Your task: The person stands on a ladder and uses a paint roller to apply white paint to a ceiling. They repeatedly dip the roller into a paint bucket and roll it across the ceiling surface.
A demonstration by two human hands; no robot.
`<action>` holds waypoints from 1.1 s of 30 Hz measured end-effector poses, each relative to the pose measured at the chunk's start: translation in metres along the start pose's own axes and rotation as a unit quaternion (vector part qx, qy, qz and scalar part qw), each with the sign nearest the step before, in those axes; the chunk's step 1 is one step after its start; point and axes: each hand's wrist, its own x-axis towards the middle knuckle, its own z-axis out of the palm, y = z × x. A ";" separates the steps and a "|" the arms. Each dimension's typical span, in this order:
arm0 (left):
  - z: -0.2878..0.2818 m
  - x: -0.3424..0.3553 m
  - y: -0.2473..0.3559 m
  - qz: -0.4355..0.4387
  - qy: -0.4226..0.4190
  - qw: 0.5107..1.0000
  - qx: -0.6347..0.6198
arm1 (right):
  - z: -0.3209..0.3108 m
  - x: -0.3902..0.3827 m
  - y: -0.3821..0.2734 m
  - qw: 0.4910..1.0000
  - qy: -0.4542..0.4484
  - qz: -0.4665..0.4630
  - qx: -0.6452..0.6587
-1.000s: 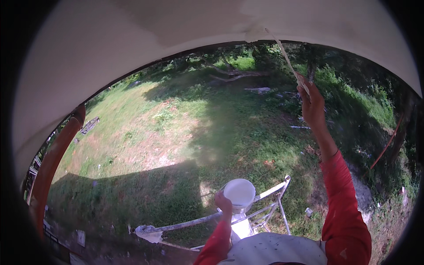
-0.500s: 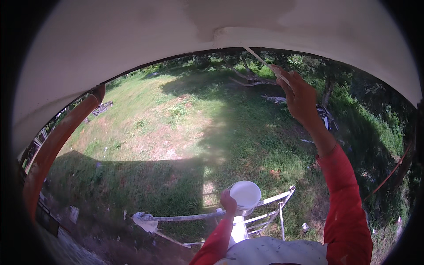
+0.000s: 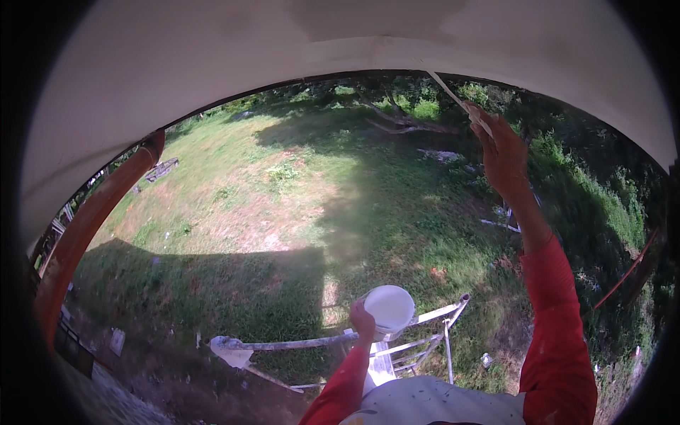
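Note:
My right hand (image 3: pixel 504 152) is raised and closed round the handle of a thin, pale paintbrush (image 3: pixel 446 90), seen edge-on. The brush tip meets the lower edge of a white overhead surface (image 3: pixel 234 53). Beside the tip, a damp-looking strip runs along that edge, with a darker patch above it. Low in the middle, my left hand (image 3: pixel 363 322) grips the side of a white bucket (image 3: pixel 389 309), whose inside looks white. The bucket is held just over a paint-spotted metal rail, and its handle cannot be made out.
The white-spattered rail (image 3: pixel 297 345) crosses in front of me, with a ladder-like frame (image 3: pixel 425 347) at its right. An orange-brown pipe (image 3: pixel 92 219) slopes down at the left. Far below lie grass (image 3: pixel 262 198), a fallen branch (image 3: pixel 404 127) and shaded bushes.
My right hand and the paintbrush have moved right along the overhead edge, and the damp-looking strip there looks longer. The bucket in my left hand has shifted slightly left and up.

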 end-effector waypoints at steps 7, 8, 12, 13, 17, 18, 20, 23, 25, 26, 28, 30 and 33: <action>-0.002 -0.005 0.023 -0.023 0.001 1.000 0.012 | -0.054 -0.040 0.089 0.994 -0.006 0.090 -0.062; -0.002 -0.006 0.026 -0.022 0.008 1.000 -0.007 | -0.062 -0.045 0.099 0.993 -0.008 0.110 -0.046; -0.003 -0.008 0.027 -0.019 0.004 1.000 -0.001 | -0.089 -0.056 0.123 0.982 -0.018 0.185 -0.033; -0.002 -0.008 0.025 -0.016 0.005 1.000 -0.005 | -0.095 -0.057 0.125 0.983 -0.018 0.179 -0.027; -0.002 -0.002 0.014 -0.030 -0.004 0.999 0.023 | -0.096 -0.051 0.124 0.989 -0.019 0.148 -0.019; -0.001 -0.002 0.012 -0.009 0.002 1.000 0.025 | -0.092 -0.047 0.121 0.992 -0.016 0.125 -0.024; -0.001 -0.002 0.009 -0.006 0.007 1.000 0.025 | -0.077 -0.038 0.113 0.994 -0.022 0.086 -0.059; 0.001 0.000 0.003 -0.011 0.011 0.999 0.030 | -0.052 -0.022 0.090 0.996 -0.022 0.043 -0.072; 0.003 0.002 -0.004 -0.020 0.000 1.000 -0.017 | -0.038 -0.012 0.066 0.997 -0.040 0.050 -0.045; 0.004 0.003 -0.009 -0.026 -0.002 0.999 -0.042 | -0.035 -0.008 0.053 0.996 -0.060 0.069 -0.020; 0.007 0.011 -0.019 0.005 0.023 1.000 0.013 | -0.016 0.005 0.027 0.999 -0.036 0.013 -0.006; 0.009 0.013 -0.029 0.014 0.032 0.998 0.044 | 0.004 0.018 0.004 0.989 0.062 -0.135 -0.028; 0.010 0.012 -0.038 0.002 0.022 0.999 0.040 | 0.028 0.028 -0.023 0.996 0.004 -0.094 -0.002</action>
